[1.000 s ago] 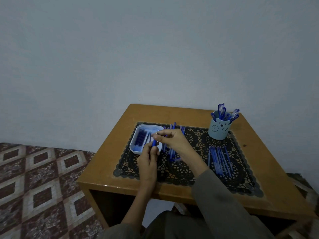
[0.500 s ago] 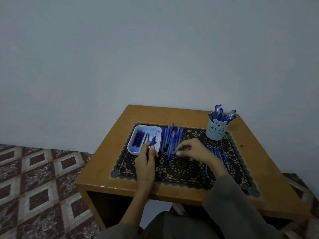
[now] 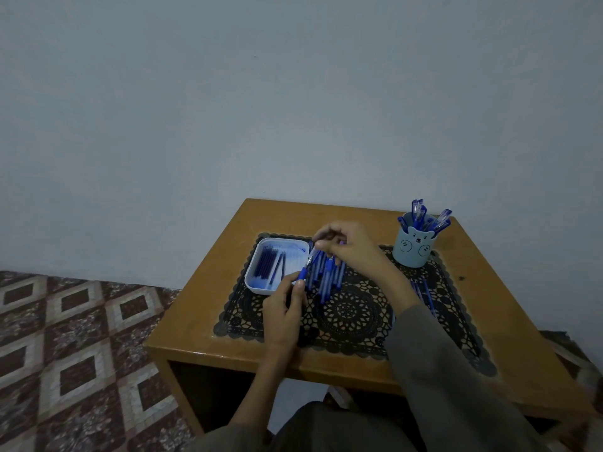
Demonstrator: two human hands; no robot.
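Note:
My left hand (image 3: 283, 308) pinches the blue grip end of a pen part (image 3: 306, 268) that slants up to the right, just beside the white tray (image 3: 254, 272). My right hand (image 3: 350, 246) hovers above it with fingers curled, pinching something thin at the upper tip of that pen; what it holds is too small to tell. A row of blue pen barrels (image 3: 326, 275) lies on the black lace mat (image 3: 352, 314) under both hands. Several dark blue refills (image 3: 268, 265) lie inside the tray.
A light blue bear-face cup (image 3: 413, 247) full of blue pens stands at the back right of the wooden table (image 3: 202, 318). More blue pens (image 3: 424, 296) lie on the mat behind my right forearm. Patterned floor tiles (image 3: 71, 353) lie to the left.
My right hand has come back from the pens on the right side of the mat to the tip of the pen in my left hand. My left hand stayed by the tray.

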